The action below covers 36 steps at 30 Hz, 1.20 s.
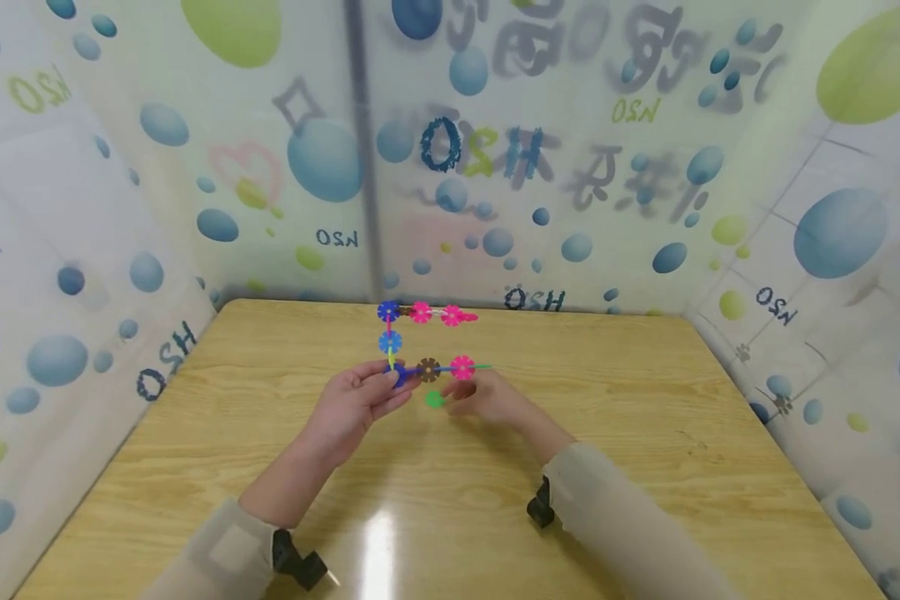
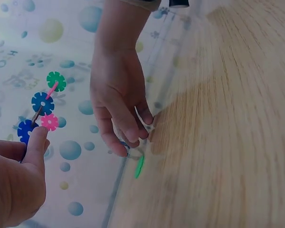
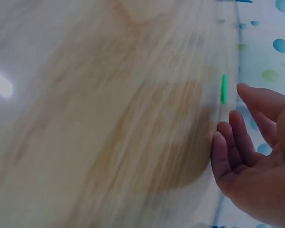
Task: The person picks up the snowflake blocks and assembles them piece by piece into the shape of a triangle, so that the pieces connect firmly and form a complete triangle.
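My left hand [image 1: 354, 408] pinches a dark blue notched plastic disc [image 1: 398, 375] between thumb and fingers. That disc is one corner of an open-sided frame of interlocked discs. One side has a light blue disc [image 1: 390, 342] and another dark blue disc [image 1: 387, 312]; pink discs [image 1: 421, 312] run along the far side, a brown disc [image 1: 428, 370] and a pink disc [image 1: 462, 367] along the near side. My right hand [image 1: 487, 397] is low over the table, fingers loosely bent. Just off its fingertips is a loose green disc [image 3: 223, 89], seen edge-on in both wrist views.
The wooden table [image 1: 645, 467] has a bright light reflection near its front. Patterned curtain-like walls [image 1: 495, 200] surround its back and sides. A black strap-on device [image 1: 297, 560] sits on the left wrist, another [image 1: 541, 502] on the right.
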Motion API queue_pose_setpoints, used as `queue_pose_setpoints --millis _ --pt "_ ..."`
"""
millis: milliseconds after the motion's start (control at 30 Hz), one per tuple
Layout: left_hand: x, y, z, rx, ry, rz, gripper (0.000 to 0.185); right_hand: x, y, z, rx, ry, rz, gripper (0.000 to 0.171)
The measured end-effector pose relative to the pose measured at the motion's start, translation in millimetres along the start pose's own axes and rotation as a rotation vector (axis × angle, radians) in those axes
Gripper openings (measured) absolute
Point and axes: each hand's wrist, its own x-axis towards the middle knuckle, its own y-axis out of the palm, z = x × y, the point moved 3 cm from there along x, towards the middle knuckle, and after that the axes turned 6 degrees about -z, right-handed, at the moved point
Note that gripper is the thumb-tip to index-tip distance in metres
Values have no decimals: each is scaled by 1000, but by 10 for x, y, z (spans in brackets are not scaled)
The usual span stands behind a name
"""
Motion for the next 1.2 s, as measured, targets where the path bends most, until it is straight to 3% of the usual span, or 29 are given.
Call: queue_pose_setpoints --millis 167,433,600,767,933,1033,1200 --pt "-4 1 18 -12 -3 -3 48 118 99 -30 25 78 12 31" --pt "-8 34 25 -23 0 3 48 142 177 -33 -88 25 9 27" --pt "-6 66 61 -3 0 6 47 51 145 -55 -143 15 58 27" --pt "6 119 111 -23 -10 22 48 -179 28 -129 -156 12 92 19" --pt "24 188 153 -40 -20 56 49 -431 -146 -226 50 -3 69 16" --pt "33 228 170 -59 -14 82 47 -553 -277 -285 200 -21 18 23" --pt "36 282 189 -104 -8 103 46 -717 -441 -319 353 6 -33 38"
